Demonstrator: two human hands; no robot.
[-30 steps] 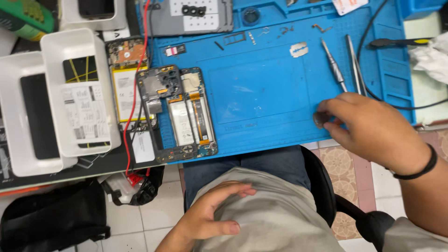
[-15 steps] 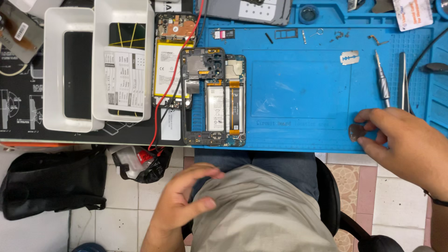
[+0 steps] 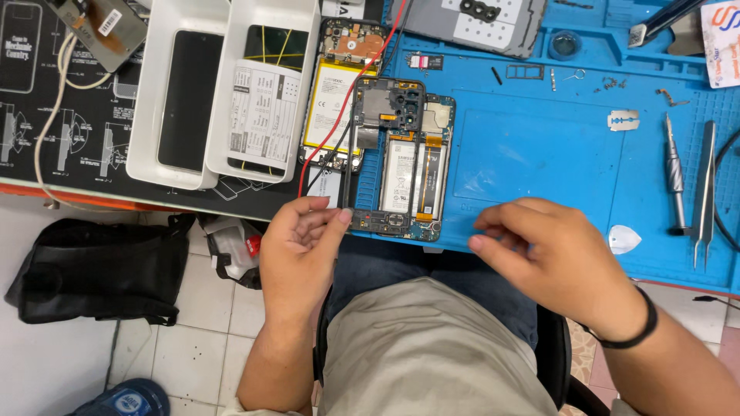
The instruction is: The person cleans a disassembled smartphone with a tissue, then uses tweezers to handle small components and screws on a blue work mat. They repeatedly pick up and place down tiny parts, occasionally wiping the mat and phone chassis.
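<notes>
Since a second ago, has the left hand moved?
Yes. The left hand has come up off the lap to the near left corner of the opened phone on the blue mat, fingertips touching its frame.

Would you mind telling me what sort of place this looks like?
Probably a phone repair bench: an opened phone lies on a blue repair mat, with tweezers and a screwdriver beside it.

I'm looking at the opened phone, back cover off, lying flat and lengthwise at the near left edge of the blue mat. I see its dark camera frame up top, a grey battery and orange flex strip running down, and its circuit board exposed at the bottom.
</notes>
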